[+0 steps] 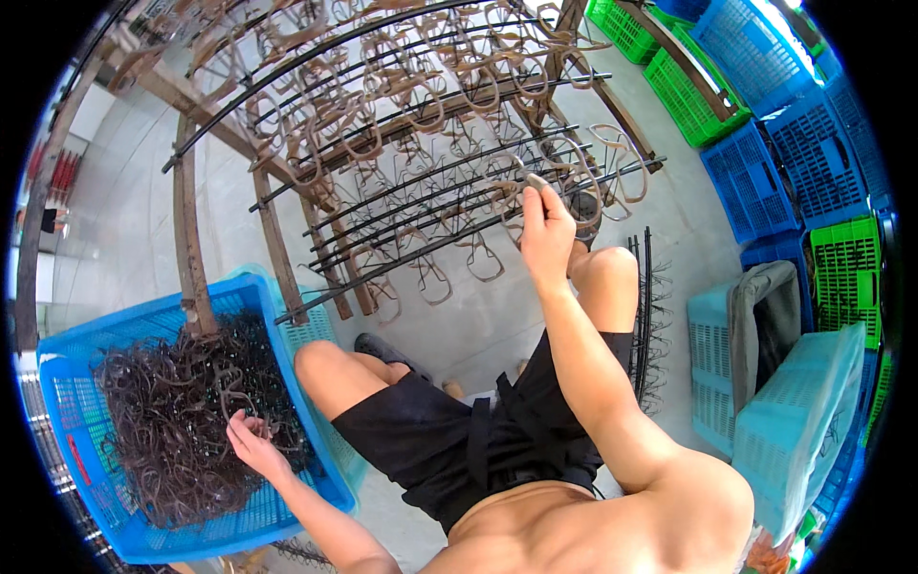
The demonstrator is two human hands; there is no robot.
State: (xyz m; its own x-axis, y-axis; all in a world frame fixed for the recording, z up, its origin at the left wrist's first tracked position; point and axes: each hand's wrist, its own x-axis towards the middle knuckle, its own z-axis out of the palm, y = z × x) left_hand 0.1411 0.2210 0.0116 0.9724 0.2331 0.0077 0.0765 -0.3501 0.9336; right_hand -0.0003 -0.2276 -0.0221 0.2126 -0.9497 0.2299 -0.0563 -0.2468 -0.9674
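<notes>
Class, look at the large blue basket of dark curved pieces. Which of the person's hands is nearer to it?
The left hand: it is over the blue basket, at the dark pieces. The right hand is well away, at the rack.

A workshop, by its loaded wooden rack [188, 225], stacked plastic crates [751, 182] and heaped blue basket [76, 407].

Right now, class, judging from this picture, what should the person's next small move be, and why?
Probably the left hand should ease one piece free of the dark, curly pile in the blue basket: its fingers are at the pile, which looks tangled, while the right hand is busy pinching a looped piece at the rack.
</notes>
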